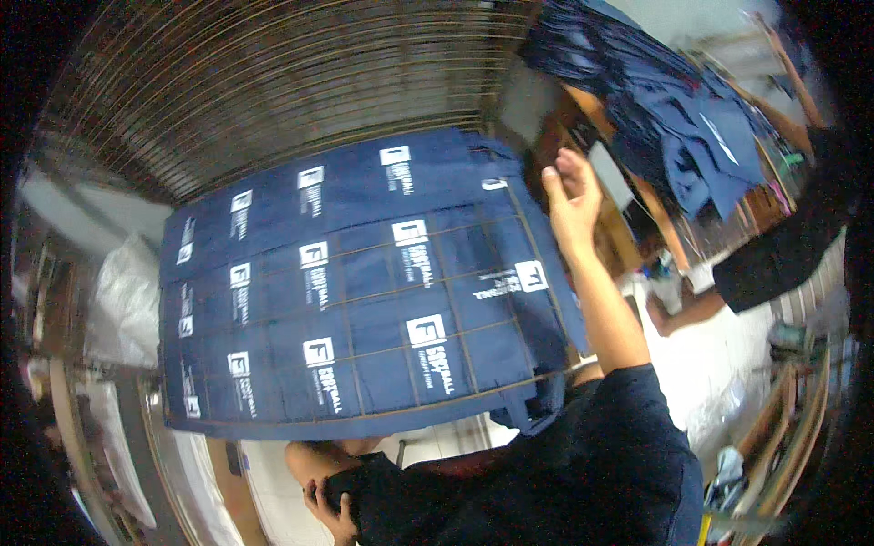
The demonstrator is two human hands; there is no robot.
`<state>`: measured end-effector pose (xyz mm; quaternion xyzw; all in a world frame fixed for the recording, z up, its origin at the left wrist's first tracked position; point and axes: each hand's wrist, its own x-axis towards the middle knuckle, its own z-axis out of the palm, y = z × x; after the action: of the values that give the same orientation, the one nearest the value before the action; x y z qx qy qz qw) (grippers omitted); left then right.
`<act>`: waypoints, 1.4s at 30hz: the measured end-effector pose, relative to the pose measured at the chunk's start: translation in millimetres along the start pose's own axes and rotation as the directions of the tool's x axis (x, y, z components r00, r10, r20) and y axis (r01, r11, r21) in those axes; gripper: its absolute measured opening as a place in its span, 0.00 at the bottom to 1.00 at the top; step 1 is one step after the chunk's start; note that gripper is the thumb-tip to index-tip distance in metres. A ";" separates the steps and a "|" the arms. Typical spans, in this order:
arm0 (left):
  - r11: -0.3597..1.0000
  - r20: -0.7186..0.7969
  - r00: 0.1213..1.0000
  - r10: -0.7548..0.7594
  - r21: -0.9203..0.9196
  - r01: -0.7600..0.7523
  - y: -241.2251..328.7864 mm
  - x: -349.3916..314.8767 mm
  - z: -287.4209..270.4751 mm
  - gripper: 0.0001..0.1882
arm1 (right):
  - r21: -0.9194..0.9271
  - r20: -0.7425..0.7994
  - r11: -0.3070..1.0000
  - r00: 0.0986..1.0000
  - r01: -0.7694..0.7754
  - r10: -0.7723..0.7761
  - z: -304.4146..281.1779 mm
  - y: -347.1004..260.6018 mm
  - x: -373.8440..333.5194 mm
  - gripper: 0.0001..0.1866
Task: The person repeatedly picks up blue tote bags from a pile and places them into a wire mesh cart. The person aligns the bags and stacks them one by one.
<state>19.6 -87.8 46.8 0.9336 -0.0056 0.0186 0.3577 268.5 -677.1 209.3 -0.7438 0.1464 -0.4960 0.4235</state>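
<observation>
The right hand (576,202) is open, just right of the blue cloths (364,282). Below them, the half-open left hand (333,517) touches black clothing (378,491).

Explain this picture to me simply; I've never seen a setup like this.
There is no machine here, just a person's two bare hands. The single picture comes from a wide fisheye camera worn on the person's head and looking down, so straight edges bend near the rim.

In front lie dark blue fabric pieces with white prints, crossed by thin grid lines. Behind them are rows of thin wires.

The right hand is raised beside the fabric's right edge, open, with nothing visible in it. The left hand rests low against dark clothing.

At upper right is more dark blue fabric.
</observation>
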 end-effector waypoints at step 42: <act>0.546 -0.105 0.777 0.620 -0.653 -0.524 449.3 145.2 -24.0 0.24 | -0.214 0.724 0.509 0.485 0.834 -0.490 -64.8 -341.6 -42.4 0.05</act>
<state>153.3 -405.8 370.3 0.6939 -0.3408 0.0666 0.6308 123.8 -476.9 457.7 -0.9353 -0.1713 -0.3086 -0.0235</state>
